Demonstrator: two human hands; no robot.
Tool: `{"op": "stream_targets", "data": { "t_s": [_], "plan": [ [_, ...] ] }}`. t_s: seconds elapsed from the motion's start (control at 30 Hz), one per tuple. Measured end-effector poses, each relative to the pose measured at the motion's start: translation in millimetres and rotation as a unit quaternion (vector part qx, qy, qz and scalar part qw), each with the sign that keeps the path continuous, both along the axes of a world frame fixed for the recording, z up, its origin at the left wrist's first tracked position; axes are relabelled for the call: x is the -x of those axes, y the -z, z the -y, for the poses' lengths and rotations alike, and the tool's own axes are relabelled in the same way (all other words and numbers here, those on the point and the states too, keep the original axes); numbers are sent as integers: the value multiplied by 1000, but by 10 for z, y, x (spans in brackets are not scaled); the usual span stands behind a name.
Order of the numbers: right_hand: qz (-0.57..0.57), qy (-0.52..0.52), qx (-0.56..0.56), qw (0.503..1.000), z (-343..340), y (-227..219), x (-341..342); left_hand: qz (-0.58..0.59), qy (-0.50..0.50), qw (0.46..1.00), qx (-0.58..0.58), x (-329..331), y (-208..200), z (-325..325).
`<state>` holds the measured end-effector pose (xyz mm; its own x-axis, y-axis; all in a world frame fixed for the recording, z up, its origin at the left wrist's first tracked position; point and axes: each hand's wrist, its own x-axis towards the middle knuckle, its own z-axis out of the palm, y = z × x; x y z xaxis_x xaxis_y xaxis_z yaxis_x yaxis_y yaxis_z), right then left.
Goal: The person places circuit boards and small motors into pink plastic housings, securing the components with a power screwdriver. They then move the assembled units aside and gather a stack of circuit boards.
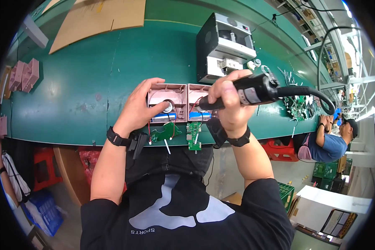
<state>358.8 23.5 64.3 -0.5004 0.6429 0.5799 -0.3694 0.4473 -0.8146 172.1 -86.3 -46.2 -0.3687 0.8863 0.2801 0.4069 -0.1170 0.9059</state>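
Note:
Two shallow pink plastic cases lie side by side on the table in front of me. My left hand (140, 104) grips the left pink case (159, 88), fingers along its outer wall and thumb on a round speaker (168, 107) inside. A blue battery (164, 117) sits below the speaker. My right hand (232, 100) is closed round a black electric screwdriver (254, 90), tilted over the right pink case (193, 92). Its tip is hard to make out. Another blue battery (201, 116) lies in that case. Green circuit boards (193, 135) with wires rest at the table's near edge.
A grey-black machine (225, 46) stands behind my right hand. The screwdriver's thick cable (306, 91) runs off right, above a pile of circuit boards and clippings (298, 106). Brown cardboard (102, 18) lies far left, with more pink cases (26, 76) nearer. A co-worker (329, 141) sits at right.

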Motion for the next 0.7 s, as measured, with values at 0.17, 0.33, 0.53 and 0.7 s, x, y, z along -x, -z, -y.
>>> {"op": "stream_targets", "data": {
  "t_s": [0.17, 0.33, 0.53, 0.7],
  "plan": [
    [40, 18, -25, 999, -128, -336, -67, -27, -6, 999, -17, 23, -23, -58],
    [-97, 79, -31, 992, -386, -796, -284, -31, -7, 999, 0, -117, -121, -120],
    [-28, 166, -61, 984, -784, -880, 31, -24, 7, 1000, 7, -300, -52, -222],
    [4, 111, -2, 994, -739, -836, -7, -29, 6, 1000, 9, -358, 15, -259]
  ]
}}
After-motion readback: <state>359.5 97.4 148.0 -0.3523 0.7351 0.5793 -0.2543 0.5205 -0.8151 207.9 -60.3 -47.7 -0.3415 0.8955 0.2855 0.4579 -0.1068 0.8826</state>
